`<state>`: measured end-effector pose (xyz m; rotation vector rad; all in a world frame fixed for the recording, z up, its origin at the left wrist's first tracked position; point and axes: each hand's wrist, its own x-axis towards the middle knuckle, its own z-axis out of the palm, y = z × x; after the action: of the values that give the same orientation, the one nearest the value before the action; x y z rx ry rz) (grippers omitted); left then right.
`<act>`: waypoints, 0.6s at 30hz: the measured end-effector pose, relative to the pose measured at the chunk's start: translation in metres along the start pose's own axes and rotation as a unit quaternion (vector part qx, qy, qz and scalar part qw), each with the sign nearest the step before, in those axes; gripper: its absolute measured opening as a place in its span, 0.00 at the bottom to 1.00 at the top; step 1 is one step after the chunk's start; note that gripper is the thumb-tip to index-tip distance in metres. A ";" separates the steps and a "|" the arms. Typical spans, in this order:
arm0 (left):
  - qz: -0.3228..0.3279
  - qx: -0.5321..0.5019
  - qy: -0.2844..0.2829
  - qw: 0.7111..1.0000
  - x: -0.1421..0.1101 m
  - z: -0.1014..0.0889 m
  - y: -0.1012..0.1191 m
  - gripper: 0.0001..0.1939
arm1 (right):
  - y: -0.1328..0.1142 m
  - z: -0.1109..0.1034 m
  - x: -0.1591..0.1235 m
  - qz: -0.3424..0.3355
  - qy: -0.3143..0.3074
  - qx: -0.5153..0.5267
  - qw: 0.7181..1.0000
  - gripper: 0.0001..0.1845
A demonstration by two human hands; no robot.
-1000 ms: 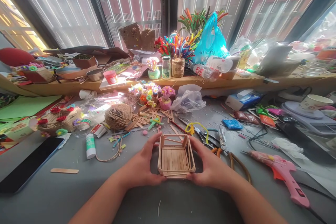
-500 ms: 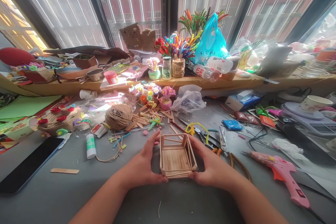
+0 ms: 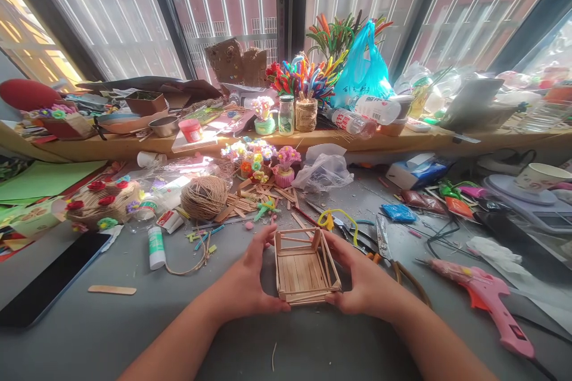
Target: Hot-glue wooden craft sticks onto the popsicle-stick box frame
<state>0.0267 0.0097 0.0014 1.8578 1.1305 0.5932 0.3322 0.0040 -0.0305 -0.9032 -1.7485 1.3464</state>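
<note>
Between my two hands is a small open box built of wooden craft sticks (image 3: 304,271), with a slatted floor and low railed sides. My left hand (image 3: 250,277) grips its left side, thumb at the near corner and fingers at the far one. On the opposite side my right hand (image 3: 360,277) holds the box the same way, its thumb on the near right corner. The fingertips behind the box are partly hidden. Beyond it lie loose craft sticks (image 3: 239,205) and a ball of twine (image 3: 204,197). Scissors (image 3: 383,238) rest just past my right hand.
A pink glue gun (image 3: 485,297) with its cord lies at the right. To the left are a phone (image 3: 56,280), a single craft stick (image 3: 111,290) and a glue stick (image 3: 156,248). Pipe-cleaner flowers (image 3: 286,164) and a crowded shelf (image 3: 250,141) stand at the back.
The view has shifted slightly, so most things appear a little further right. Both hands keep their hold on the stick box, which looks turned very slightly.
</note>
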 end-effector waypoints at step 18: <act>-0.012 -0.312 0.093 0.946 0.018 -0.008 0.006 0.61 | -0.013 0.017 -0.002 -0.006 0.150 -0.145 0.978 0.49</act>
<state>0.0325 0.0273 0.0099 1.2584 0.9347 0.9979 0.3166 -0.0079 -0.0209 -1.1859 -1.7312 0.9031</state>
